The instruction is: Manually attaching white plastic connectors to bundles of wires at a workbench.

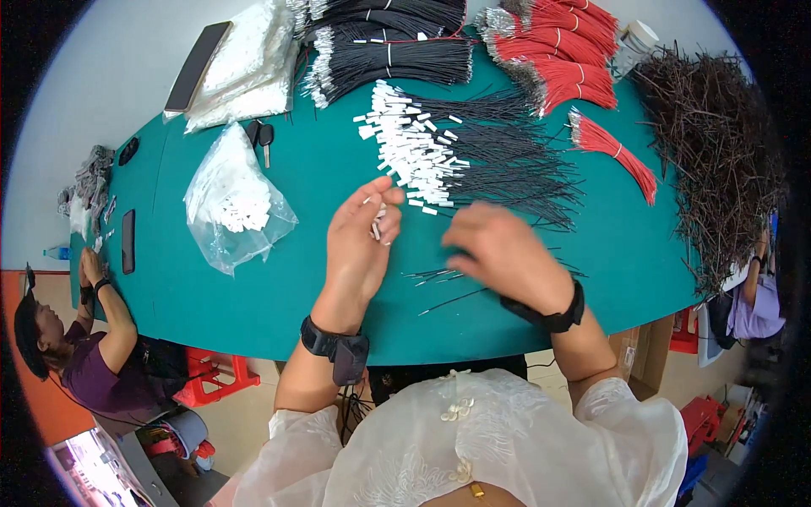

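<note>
My left hand (363, 221) is curled around several small white plastic sleeves (377, 228), palm up above the green table. To its right, my right hand (497, 252) is smeared by motion, its fingers bent; whether it holds anything I cannot make out. Beyond both hands spreads a heap of black wires (515, 160) with white sleeves (414, 152) on their left ends. A few loose black wires (456, 296) without white sleeves lie just below and left of my right hand. A clear plastic bag (232, 207) of white sleeves rests left of my left hand.
Bundled black wires (397, 61) and red wires (557, 51) are stacked at the back. A small red bundle (615, 154) and a brown tangled pile (710, 144) lie right. Keys (266, 139) and a phone (128, 242) sit left. Another person (84, 338) works at far left.
</note>
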Motion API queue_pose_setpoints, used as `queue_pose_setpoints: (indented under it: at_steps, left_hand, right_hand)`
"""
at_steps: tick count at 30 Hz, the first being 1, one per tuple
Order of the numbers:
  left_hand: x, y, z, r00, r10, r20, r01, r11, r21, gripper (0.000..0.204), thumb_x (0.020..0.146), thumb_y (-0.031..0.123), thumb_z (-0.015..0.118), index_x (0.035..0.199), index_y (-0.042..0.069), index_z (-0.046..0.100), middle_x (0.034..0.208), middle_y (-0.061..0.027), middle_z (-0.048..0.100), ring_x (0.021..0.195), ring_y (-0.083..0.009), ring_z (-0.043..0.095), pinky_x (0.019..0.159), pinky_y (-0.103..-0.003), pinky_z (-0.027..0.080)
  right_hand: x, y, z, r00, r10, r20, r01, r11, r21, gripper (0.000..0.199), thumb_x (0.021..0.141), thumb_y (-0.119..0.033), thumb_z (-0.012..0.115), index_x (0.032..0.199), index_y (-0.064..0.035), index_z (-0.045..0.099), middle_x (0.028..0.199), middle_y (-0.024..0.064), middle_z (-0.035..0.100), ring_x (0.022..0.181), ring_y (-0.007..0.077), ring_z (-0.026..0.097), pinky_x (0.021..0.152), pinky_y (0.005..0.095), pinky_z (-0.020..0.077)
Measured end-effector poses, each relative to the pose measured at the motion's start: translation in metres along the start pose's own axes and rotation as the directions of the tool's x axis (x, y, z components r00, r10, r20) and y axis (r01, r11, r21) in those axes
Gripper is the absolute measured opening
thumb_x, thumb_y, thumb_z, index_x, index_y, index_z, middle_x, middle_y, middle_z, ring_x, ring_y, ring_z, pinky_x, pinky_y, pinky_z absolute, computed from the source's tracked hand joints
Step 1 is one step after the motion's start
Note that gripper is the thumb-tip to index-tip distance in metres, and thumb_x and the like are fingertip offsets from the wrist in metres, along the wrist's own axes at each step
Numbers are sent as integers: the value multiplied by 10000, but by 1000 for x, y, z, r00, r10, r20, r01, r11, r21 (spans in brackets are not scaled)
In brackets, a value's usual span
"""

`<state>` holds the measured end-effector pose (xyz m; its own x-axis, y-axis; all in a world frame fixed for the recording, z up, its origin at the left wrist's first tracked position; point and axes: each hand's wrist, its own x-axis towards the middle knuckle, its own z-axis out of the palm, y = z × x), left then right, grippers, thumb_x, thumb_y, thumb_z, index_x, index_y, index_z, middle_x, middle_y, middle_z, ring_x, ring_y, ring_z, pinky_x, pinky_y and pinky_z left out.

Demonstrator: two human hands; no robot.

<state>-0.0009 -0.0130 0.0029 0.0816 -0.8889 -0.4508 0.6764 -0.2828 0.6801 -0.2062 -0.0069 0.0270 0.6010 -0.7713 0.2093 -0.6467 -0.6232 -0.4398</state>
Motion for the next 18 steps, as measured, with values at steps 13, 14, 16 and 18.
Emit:
queue_pose_setpoints:
  at_steps: [13, 14, 16, 18]
  left_hand:
    - [-7, 2, -4, 943, 63, 328, -142, 965, 221, 303, 1054, 178, 444, 1247, -20, 568, 786, -37, 600, 601, -42, 364, 535, -200, 298]
    - [-8, 2, -3, 941, 65, 331, -140, 968, 206, 301, 1052, 183, 453, 1244, -15, 574, 783, -38, 603, 602, -40, 365, 532, -197, 293]
    - [-8, 0, -3, 940, 63, 335, -134, 972, 193, 300, 1049, 189, 463, 1240, -10, 580, 779, -38, 605, 602, -39, 366, 529, -194, 288]
    - [-6, -1, -9, 907, 45, 419, -173, 946, 273, 267, 1029, 182, 509, 1198, 4, 614, 782, -35, 620, 613, -31, 382, 535, -195, 291]
  right_hand:
    - [5, 0, 0, 994, 83, 74, -107, 893, 437, 47, 872, -20, 637, 885, -12, 592, 830, 82, 635, 775, 217, 630, 682, 333, 498]
    - [5, -2, -4, 979, 168, 116, -204, 789, 580, 31, 895, -16, 621, 902, -10, 591, 819, 74, 638, 758, 189, 636, 659, 316, 494]
    - [5, -4, -8, 954, 247, 170, -294, 650, 701, 16, 919, -13, 606, 918, -9, 591, 807, 66, 640, 740, 160, 642, 637, 298, 489]
    - [6, -3, -9, 958, 267, 104, -264, 683, 681, 25, 937, -14, 593, 958, -3, 601, 797, 56, 636, 715, 126, 632, 625, 276, 484]
